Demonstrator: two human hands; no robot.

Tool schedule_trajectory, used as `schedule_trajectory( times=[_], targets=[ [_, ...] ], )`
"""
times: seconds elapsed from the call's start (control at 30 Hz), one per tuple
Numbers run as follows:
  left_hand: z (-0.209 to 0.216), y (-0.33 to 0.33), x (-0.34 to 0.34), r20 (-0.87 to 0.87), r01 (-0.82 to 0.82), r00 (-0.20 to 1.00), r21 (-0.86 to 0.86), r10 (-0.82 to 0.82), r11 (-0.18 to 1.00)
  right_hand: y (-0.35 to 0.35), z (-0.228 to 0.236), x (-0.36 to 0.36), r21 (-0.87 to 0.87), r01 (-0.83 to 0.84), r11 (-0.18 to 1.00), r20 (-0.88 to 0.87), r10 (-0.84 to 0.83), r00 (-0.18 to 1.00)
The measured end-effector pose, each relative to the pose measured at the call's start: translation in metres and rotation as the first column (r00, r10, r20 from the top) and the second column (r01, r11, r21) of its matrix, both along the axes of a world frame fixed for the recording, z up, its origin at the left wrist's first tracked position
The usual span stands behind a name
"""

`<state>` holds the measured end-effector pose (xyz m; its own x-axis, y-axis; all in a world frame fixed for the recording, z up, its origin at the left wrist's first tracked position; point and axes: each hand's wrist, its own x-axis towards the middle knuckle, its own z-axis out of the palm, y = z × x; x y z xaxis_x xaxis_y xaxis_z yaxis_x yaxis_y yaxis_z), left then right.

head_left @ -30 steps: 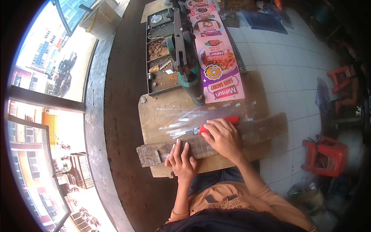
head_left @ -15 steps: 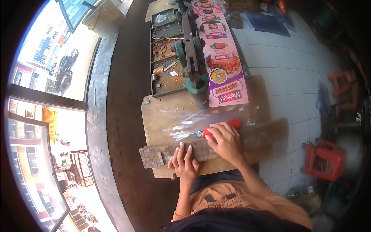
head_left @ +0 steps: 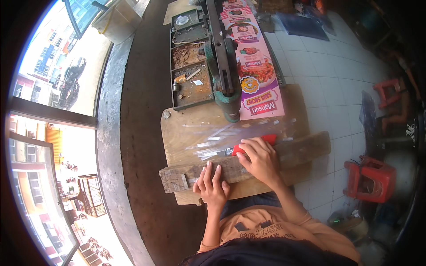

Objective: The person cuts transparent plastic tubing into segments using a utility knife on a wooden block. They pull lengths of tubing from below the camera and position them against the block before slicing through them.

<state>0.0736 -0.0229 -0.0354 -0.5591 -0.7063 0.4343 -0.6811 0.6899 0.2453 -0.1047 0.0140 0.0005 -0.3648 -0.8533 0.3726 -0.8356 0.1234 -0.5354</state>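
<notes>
Rough wooden plank (head_left: 242, 169) runs crosswise by the torso. L hand (head_left: 211, 186) lies on it, fingers flat & slightly spread, gripping nothing. R hand (head_left: 261, 159) sits over its far edge, fingers curled round a red utility knife (head_left: 270, 138); the knife's body shows on both sides of those fingers, metal nose pointing L, near the L fingertips. Around & beyond the nose: thin clear plastic strips (head_left: 217, 138), loosely strewn.

Room: white tiled floor (head_left: 326, 106) on the R, long grey window ledge (head_left: 110, 115) on the L (bright street outside, partly washed out). Btwn them, a wooden desk (head_left: 177, 148) w/ rounded corners carries plank & strips.

Other stuff: long pink printed pkg sheet (head_left: 264, 95) at the far side; dark compartment tray (head_left: 195, 105) w/ scraps, L of it; btwn, a heavy green-and-dark metal fixture (head_left: 230, 107), blocking part of the sheet. Red plastic stool (head_left: 372, 181) on the floor, well apart from desk. Whitish bucket (head_left: 117, 22) on the ledge. R hand covers the knife's mid-part.
</notes>
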Motion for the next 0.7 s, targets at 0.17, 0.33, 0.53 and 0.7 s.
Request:
schedule_trajectory(
  times=[0.17,0.33,0.53,0.7],
  targets=[
    [-0.0016,0.0001,-0.0011,0.004,0.001,1.000,0.012,-0.001,1.000,0.0010,-0.0017,-0.0016,0.015,0.007,1.000,-0.008,-0.007,1.000],
    [0.0020,0.0004,0.0001,0.001,0.004,1.000,0.019,-0.004,1.000,0.0012,-0.0008,-0.0001,0.016,-0.001,1.000,-0.012,0.001,1.000],
    [-0.0005,0.0010,0.0003,0.009,-0.005,1.000,0.018,0.005,1.000,0.0010,-0.0011,-0.0015,0.026,-0.001,1.000,-0.012,0.002,1.000],
    [-0.0010,0.0006,0.0012,0.022,-0.008,1.000,0.024,0.008,1.000,0.0001,-0.0009,-0.0029,0.035,-0.014,0.999,-0.005,0.015,1.000]
  ],
)
